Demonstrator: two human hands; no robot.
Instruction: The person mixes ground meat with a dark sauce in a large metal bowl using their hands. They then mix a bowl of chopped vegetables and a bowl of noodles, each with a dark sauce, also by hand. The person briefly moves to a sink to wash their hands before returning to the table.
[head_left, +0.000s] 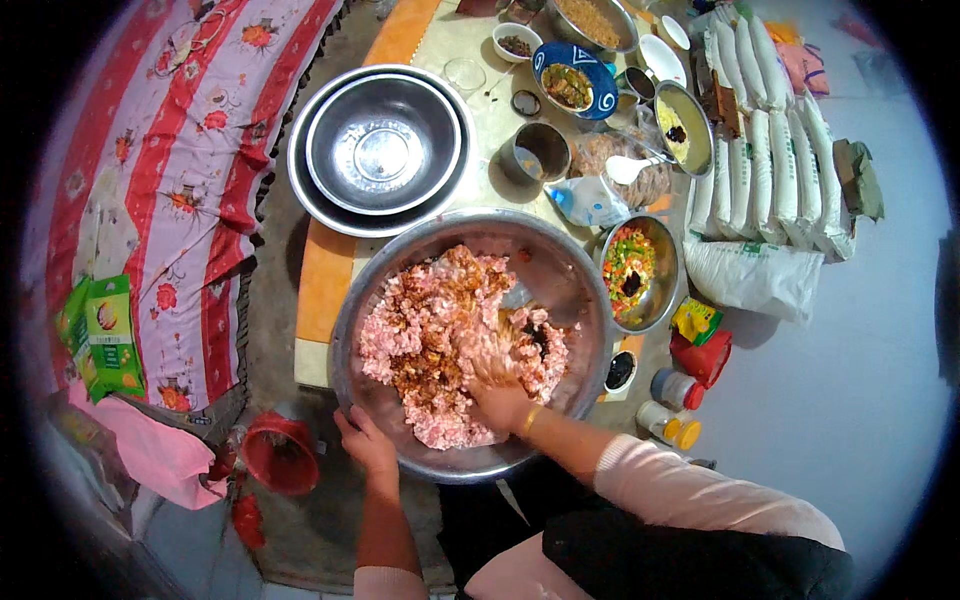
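Right before me stands a wide metal basin (555, 259) at the table's near edge. Pink minced meat (442, 420) fills much of it, streaked with brown seasoning (427, 375) and a dark patch on the right. My right hand (499, 401) is pushed into the mince; its fingers are blurred and partly buried, so what they close on is hidden. A yellow bracelet (531, 420) circles that wrist. With my left hand (369, 442) I grip the basin's lower left rim, the thumb side along the edge.
Two nested metal basins (382, 150) stand behind left. A bowl of chopped vegetables (664, 255) adjoins the large basin's right side. Farther back are a metal pot (535, 152), a blue-rimmed bowl (547, 60) and a white spoon (626, 169). Stacked white packages (784, 172) lie right; a red bucket (281, 454) stands lower left.
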